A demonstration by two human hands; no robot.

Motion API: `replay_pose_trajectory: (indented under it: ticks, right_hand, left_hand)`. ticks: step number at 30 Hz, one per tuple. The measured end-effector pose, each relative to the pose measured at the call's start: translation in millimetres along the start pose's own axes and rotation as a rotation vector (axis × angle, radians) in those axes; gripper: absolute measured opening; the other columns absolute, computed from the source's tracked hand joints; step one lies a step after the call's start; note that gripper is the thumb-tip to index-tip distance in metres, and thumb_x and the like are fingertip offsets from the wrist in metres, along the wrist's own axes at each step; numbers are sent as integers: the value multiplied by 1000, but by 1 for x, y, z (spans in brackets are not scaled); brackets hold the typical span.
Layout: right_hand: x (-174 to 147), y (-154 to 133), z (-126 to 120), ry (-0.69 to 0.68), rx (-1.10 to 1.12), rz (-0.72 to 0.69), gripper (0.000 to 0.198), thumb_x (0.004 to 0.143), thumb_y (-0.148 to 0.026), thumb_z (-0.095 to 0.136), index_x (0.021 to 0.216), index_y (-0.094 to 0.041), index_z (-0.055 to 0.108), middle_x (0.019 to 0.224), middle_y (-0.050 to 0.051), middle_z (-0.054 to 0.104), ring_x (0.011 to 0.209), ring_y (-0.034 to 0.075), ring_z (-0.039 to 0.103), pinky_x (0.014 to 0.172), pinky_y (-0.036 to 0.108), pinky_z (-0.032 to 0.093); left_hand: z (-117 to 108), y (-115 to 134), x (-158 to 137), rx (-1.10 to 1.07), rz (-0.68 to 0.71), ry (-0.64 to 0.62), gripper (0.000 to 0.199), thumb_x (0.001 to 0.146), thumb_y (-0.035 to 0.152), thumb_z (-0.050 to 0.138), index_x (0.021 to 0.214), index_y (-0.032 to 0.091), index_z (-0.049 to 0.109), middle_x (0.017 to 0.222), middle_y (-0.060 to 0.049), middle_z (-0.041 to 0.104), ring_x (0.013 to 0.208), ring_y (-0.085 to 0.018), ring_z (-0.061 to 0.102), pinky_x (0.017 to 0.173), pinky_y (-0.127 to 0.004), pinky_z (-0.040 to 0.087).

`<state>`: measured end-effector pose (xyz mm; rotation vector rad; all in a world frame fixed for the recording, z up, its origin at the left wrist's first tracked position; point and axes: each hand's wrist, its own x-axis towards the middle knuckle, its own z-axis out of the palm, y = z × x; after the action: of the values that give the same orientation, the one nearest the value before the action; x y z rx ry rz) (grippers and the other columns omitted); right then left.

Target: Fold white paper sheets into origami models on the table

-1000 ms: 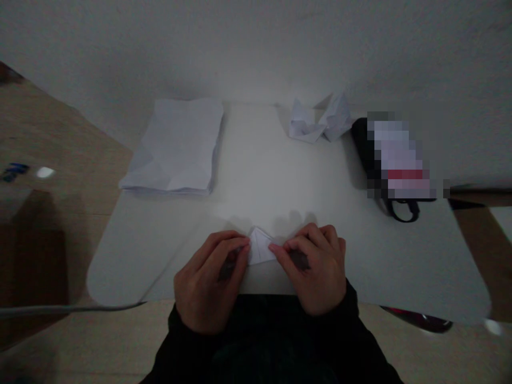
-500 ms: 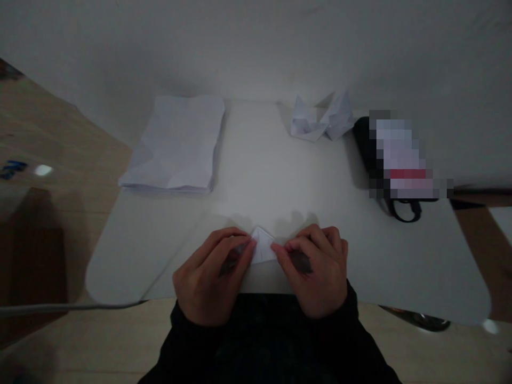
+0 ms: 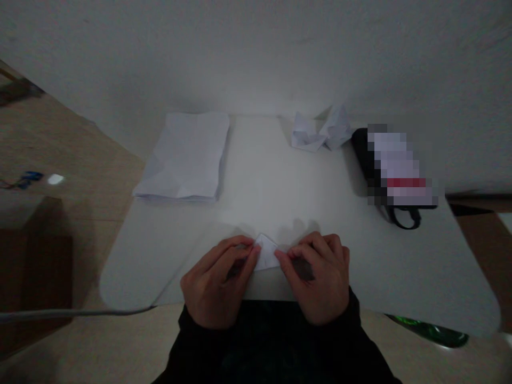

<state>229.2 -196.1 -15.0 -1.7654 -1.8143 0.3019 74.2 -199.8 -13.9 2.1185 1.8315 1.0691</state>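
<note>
A small folded piece of white paper (image 3: 267,255) is held between my hands near the front edge of the table. My left hand (image 3: 221,280) pinches its left corner between thumb and fingers. On the opposite side, the thumb and forefinger of my right hand (image 3: 323,277) grip the right corner. The paper comes to a point at the top, and its two side corners are partly covered by my fingertips.
A stack of white paper sheets (image 3: 186,160) lies at the back left of the white table (image 3: 260,176). Folded white paper shapes (image 3: 320,133) stand at the back, against the wall. Right of them is a black case (image 3: 362,146) with a strap; its top is blurred out.
The whole view has shifted slightly, with the table lower in the picture. Both hands keep their pinch on the folded paper, whose shape looks much the same.
</note>
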Motion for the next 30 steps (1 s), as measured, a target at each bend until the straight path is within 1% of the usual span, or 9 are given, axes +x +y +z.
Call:
replay_pose_trajectory:
  ticks: [5,10,12,14,17,19,21,25,30]
  right_hand:
    - [-1,-2,1,2,-39,-2,21,74,-33,66,59,-20,59,68,0,58,74,20,45,71,36,29]
    - [-3,0,2,1,-93,-21,22,76,-35,64,60,-21,57,69,0,59,75,20,45,70,35,28]
    - [-3,2,2,-3,-90,-37,22,77,-36,62,62,-21,57,69,0,59,75,20,45,70,35,28]
    - [-3,3,2,-7,-82,-45,21,78,-35,61,63,-21,57,70,-1,59,75,20,45,70,35,28]
    - [-2,1,1,-4,-65,-29,21,78,-33,61,62,-20,57,70,0,59,75,20,45,70,35,29]
    - [-2,-1,0,-4,-47,-14,22,78,-32,61,61,-19,56,69,1,59,76,20,45,70,35,30]
    - [-2,-1,0,-4,-15,-4,19,78,-31,61,64,-19,56,69,1,59,75,20,45,71,36,30]
    - [-3,4,-2,-6,72,-10,7,80,-26,58,78,-19,59,71,1,60,73,19,45,69,35,32]
    - [-3,10,-8,-22,137,-40,8,82,-19,54,76,-19,61,72,2,61,74,19,45,71,36,35]
  left_hand:
    - [0,0,1,9,-35,-9,3,73,22,69,72,21,66,87,6,70,67,-7,65,54,-17,50]
    - [3,0,2,28,-26,-1,5,72,23,70,70,21,66,86,6,70,61,-6,64,49,-17,49]
    - [3,-1,1,27,2,5,4,72,21,69,71,20,66,88,5,71,64,-7,65,52,-17,51]
    - [2,-3,-1,22,60,7,5,72,19,70,75,20,67,92,3,71,72,-9,66,60,-19,54]
    - [-2,-6,-4,12,156,-42,19,70,18,71,89,20,67,100,0,70,84,-13,67,72,-25,56]
    - [-5,-7,-5,-7,181,-82,25,71,17,70,95,21,67,104,-1,69,87,-14,67,76,-27,57]
    - [-7,-7,-5,-23,170,-92,25,72,16,69,96,21,67,103,-1,69,86,-14,67,76,-27,57]
    - [-5,-6,-2,-20,105,-76,15,74,18,67,88,22,68,99,1,71,81,-13,68,68,-24,58]
    - [-3,-5,-2,-16,74,-63,12,74,19,67,86,22,69,97,1,71,76,-12,68,64,-23,59]
